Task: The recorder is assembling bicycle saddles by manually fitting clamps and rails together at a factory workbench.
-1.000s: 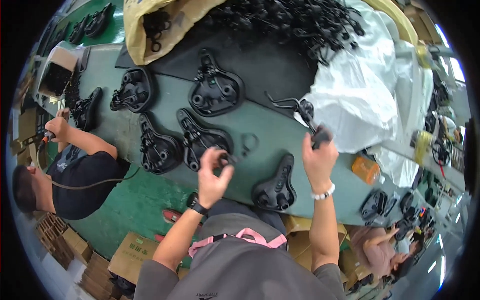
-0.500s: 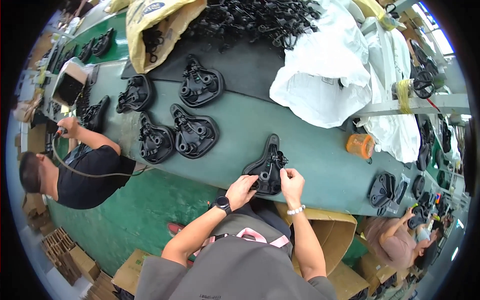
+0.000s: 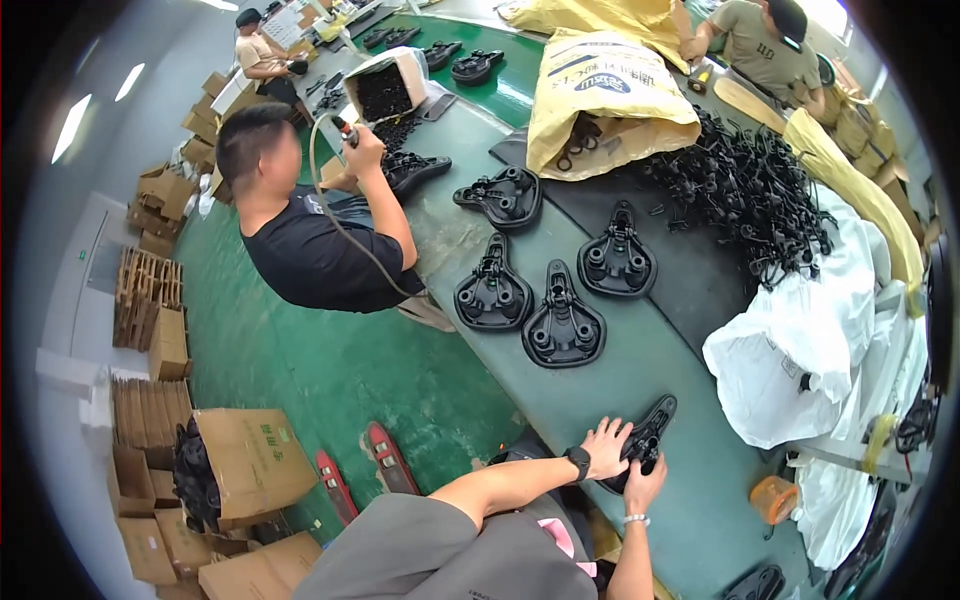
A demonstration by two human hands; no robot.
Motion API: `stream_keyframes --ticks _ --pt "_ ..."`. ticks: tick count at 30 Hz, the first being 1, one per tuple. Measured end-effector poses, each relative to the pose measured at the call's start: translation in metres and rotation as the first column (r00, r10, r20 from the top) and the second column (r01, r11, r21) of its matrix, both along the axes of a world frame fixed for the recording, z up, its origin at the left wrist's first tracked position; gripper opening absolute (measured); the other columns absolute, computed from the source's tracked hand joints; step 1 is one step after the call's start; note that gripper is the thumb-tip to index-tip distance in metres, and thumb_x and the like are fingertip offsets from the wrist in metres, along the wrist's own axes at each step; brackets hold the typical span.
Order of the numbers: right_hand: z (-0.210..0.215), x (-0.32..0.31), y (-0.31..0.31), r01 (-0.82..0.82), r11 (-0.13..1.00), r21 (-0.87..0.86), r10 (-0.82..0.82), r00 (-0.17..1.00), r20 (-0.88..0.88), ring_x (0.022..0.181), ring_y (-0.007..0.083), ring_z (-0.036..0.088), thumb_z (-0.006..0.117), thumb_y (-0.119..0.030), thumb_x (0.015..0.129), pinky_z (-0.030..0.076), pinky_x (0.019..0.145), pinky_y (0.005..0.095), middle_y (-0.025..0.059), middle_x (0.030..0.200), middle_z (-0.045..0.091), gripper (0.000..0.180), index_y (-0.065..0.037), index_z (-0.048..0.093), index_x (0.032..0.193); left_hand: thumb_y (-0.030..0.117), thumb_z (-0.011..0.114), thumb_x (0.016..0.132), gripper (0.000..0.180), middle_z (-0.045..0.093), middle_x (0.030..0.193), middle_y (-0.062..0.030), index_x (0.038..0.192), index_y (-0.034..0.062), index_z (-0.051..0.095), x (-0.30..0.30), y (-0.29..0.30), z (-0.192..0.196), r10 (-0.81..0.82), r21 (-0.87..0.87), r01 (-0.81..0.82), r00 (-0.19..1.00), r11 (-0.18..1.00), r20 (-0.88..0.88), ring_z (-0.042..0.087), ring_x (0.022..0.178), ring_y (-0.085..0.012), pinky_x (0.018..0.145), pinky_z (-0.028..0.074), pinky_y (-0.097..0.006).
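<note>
A black bicycle saddle lies underside up on the green bench at its near edge, partly covered by my hands. My left hand, with a black watch on its wrist, rests on the saddle's left side, fingers spread. My right hand, wearing a pale bead bracelet, has its fingers bent around the wide end of the saddle. Whatever small part may be under those fingers is hidden. Farther along the bench lie more upturned saddles, several of them grouped together.
Black plastic clips are heaped beyond, beside a yellow sack and a white sack. An orange tub stands to the right. A co-worker holds a corded tool at left. Cartons and a red pallet jack are on the floor.
The view has swung left, bringing in more floor and the co-worker. My left fingers, bent at the saddle before, are now spread over it. My right hand has closed in on the saddle's wide end.
</note>
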State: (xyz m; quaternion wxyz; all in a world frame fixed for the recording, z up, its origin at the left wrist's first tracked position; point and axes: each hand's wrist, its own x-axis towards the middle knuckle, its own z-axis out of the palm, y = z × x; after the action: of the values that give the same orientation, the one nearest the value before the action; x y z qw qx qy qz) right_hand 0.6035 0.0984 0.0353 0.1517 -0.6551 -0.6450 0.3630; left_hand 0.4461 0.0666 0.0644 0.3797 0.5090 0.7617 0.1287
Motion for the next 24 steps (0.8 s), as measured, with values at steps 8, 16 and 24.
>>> stream_keyframes --ticks 8,16,24 --pt "0.017 -0.014 0.014 0.073 0.997 -0.009 -0.070 0.982 0.178 0.117 0.0426 0.053 0.069 -0.037 0.082 0.041 0.104 0.0477 0.0255 0.124 0.057 0.065 0.004 0.055 0.130 0.039 0.066 0.080 0.072 0.051 0.123 -0.0223 0.137 -0.0009 0.046 -0.013 0.017 -0.011 -0.081 0.176 0.091 0.995 0.980 -0.064 0.053 0.108 -0.0420 0.087 0.053 -0.052" --pt "0.015 -0.003 -0.022 0.278 0.897 -0.344 -0.353 0.918 -0.179 0.126 0.0315 0.051 0.073 -0.044 0.087 0.037 0.109 0.0394 0.0242 0.140 0.051 0.082 0.011 0.043 0.140 0.064 0.074 0.060 0.111 0.051 0.135 -0.0275 0.145 0.0013 0.040 -0.048 0.028 -0.034 -0.281 -0.168 0.327 0.927 0.930 0.247 0.050 0.124 -0.0445 0.105 0.044 -0.052" --pt "0.094 -0.056 -0.061 0.258 0.948 -0.185 -0.313 0.856 -0.412 0.121 0.0268 0.055 0.055 -0.029 0.102 0.043 0.104 0.0365 0.0180 0.136 0.054 0.050 0.005 0.048 0.139 0.045 0.076 0.067 0.089 0.057 0.123 -0.0231 0.137 -0.0004 0.048 -0.170 -0.034 0.077 -0.096 0.199 0.012 0.904 0.980 0.416 0.054 0.116 -0.0392 0.101 0.046 -0.045"
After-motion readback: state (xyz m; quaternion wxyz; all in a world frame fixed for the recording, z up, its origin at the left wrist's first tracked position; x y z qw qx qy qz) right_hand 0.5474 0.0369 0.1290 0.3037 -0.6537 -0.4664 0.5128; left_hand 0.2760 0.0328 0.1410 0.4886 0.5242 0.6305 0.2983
